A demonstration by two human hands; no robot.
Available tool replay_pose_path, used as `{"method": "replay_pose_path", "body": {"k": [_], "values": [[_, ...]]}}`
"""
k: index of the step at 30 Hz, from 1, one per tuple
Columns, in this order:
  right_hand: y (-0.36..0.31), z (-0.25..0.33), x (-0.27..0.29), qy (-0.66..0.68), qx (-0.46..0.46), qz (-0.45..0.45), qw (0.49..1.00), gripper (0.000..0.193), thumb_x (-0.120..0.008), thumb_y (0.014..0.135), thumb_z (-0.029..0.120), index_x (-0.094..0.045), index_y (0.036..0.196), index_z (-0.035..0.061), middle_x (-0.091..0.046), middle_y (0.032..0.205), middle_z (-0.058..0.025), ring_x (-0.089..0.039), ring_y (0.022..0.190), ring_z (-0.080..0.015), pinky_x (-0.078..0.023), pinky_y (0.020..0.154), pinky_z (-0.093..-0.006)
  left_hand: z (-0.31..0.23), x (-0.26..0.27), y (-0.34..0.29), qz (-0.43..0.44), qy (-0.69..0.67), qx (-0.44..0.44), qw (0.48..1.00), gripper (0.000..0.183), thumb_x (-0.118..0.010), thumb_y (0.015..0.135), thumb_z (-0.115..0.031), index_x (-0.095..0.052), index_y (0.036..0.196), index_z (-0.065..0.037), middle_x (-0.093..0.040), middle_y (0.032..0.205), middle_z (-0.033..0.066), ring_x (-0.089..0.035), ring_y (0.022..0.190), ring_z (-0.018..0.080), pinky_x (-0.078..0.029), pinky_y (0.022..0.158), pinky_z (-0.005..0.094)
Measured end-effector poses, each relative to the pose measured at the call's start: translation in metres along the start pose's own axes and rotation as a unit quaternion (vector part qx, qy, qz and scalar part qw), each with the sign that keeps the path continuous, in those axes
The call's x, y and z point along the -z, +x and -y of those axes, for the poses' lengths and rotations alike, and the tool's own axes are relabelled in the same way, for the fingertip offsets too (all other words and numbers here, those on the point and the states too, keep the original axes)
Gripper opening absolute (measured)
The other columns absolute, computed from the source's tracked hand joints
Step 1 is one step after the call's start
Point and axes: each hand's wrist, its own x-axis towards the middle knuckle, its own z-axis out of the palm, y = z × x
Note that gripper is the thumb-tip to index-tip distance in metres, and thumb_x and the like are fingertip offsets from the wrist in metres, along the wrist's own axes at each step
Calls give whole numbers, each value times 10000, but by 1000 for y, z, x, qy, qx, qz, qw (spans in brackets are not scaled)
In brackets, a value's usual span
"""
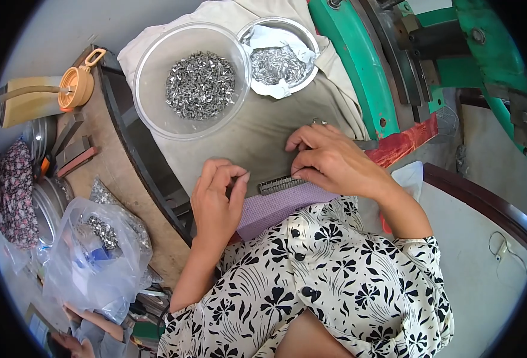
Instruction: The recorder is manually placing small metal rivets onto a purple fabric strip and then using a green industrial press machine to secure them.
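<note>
A short dark metal rack [275,185] with a row of thin upright teeth or pins lies on a folded purple cloth in front of me. At its right end, the thumb and forefinger of my right hand [338,162] are pinched together; anything between them is too small to name. My left hand [216,194] hovers just left of the rack, apart from it. Its thumb and forefinger also meet in a pinch, with whatever they hold not clear. The purple cloth [287,206] rests across my lap edge.
A clear tub [147,110] of small metal pieces and a metal bowl [311,48] of shiny slivers on white paper stand on the draped cloth [275,122]. Green machinery [359,65] rises at right. A plastic bag [105,262] and orange-lidded bottle [75,88] are at left, with another person below.
</note>
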Motion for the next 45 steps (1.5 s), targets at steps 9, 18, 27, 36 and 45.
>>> {"method": "replay_pose_path", "body": {"k": [9, 18, 27, 36, 45], "values": [[1, 6, -10, -35, -7, -35, 999, 98, -770, 734, 149, -710, 764, 78, -598, 1029, -23, -577, 914, -201, -415, 801, -376, -11, -6, 6, 5, 6, 1, 1000, 102, -624, 960, -89, -578, 934, -2, -545, 943, 91, -536, 698, 164, -448, 621, 281], [2, 10, 7, 247, -98, -88, 960, 139, -793, 762, 50, -746, 892, 32, -670, 999, -83, -647, 940, -201, -486, 797, -312, -31, -19, 24, 67, -182, 30, 981, 140, -590, 988, -129, -570, 928, -4, -558, 913, 130, -569, 754, 282, -457, 665, 356], [0, 11, 6, 336, -105, -167, 921, 86, -760, 798, -18, -722, 875, -16, -683, 919, -90, -653, 842, -154, -506, 731, -266, -39, -28, 31, 105, -341, 81, 931, 152, -596, 996, -113, -582, 909, 11, -529, 883, 50, -488, 718, 96, -407, 624, 257], [-19, -7, 0, 63, -56, -61, 995, 106, -757, 787, 135, -697, 854, 77, -631, 1099, -69, -573, 1011, -261, -417, 898, -376, -15, 15, 24, 73, -44, 34, 996, 110, -681, 848, -11, -633, 947, -12, -586, 949, 116, -618, 756, 266, -496, 682, 341], [-15, 1, -8, -14, -35, -76, 996, 113, -770, 746, 145, -712, 828, 93, -602, 1120, -69, -554, 1004, -266, -416, 878, -388, -6, 20, 6, 70, 47, -6, 996, 162, -707, 749, 28, -647, 893, -13, -571, 955, 99, -593, 903, 289, -483, 772, 376]]}}
